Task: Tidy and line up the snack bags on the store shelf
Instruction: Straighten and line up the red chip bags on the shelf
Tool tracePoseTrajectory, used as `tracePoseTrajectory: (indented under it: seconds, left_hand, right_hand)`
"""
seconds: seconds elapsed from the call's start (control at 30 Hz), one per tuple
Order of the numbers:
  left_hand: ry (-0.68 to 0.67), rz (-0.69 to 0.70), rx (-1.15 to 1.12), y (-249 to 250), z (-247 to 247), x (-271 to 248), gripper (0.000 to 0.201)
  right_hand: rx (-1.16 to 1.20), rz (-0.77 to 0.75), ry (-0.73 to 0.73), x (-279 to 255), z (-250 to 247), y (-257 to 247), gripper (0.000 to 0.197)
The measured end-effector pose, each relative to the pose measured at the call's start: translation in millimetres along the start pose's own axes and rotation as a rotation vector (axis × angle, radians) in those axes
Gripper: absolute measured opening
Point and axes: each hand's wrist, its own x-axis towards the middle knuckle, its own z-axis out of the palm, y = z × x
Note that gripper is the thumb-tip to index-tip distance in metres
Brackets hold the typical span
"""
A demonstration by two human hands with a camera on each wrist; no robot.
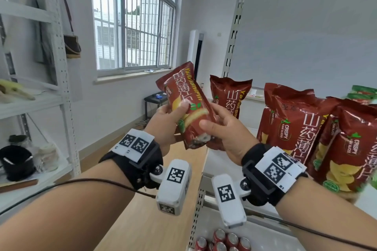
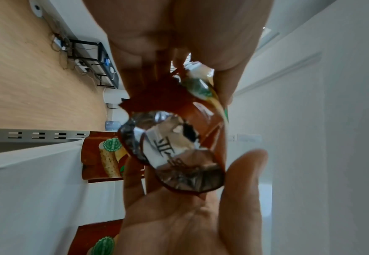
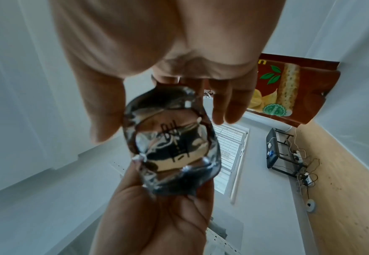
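- The left hand (image 1: 163,122) grips the red yam-crisp bag (image 1: 188,104) from its left side, thumb pressed flat across the printed front and fingers curled behind; the left wrist view shows the bag's silver bottom gusset (image 2: 174,155) pinched between the two palms.
- The held bag sits in the air in front of the shelf, tilted with its top leaning left, above the shelf's front edge (image 1: 206,161) and not touching it.
- The right hand (image 1: 228,134) wraps the bag's lower right edge, thumb on the front near the bottom seam and fingers curled behind it.
- Just to the right, a single upright bag (image 1: 230,96) stands alone toward the back of the white shelf, with a gap between it and the front row of bags (image 1: 302,126) further right.
- That front row leans and overlaps, and green bags (image 1: 365,92) show behind its far end.
- Red drink cans (image 1: 222,240) sit on the level below.
- The step in hand looks like squaring the bag up before placing it. To do it well, the person would likely turn it upright, flatten the gusset so it can stand, and set it label-forward in the gap, flush with its neighbours.
- A light grip matters, since the crisps inside will likely crush under squeezing, and the leaning row may topple if nudged.
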Motion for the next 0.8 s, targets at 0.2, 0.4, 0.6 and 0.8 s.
tracePoseTrajectory:
  seconds: [0.2,0.4,0.6,0.8]
  left_hand:
    - [0.080,-0.050,-0.091,-4.3,-6.2,6.6,0.055]
    - [0.111,-0.058,-0.131,-2.5,-10.3,6.5,0.051]
    - [0.087,-0.051,-0.141,1.1,-10.0,5.4,0.044]
    - [0.081,-0.015,-0.024,2.0,-10.1,2.1,0.036]
  right_hand:
    - [-0.221,-0.098,-0.032,-1.0,8.2,2.9,0.080]
    - [-0.241,-0.123,-0.017,4.0,8.0,5.2,0.068]
    - [-0.090,-0.058,0.021,8.1,11.7,0.8,0.022]
    - [-0.137,-0.105,0.078,11.9,10.2,4.1,0.029]
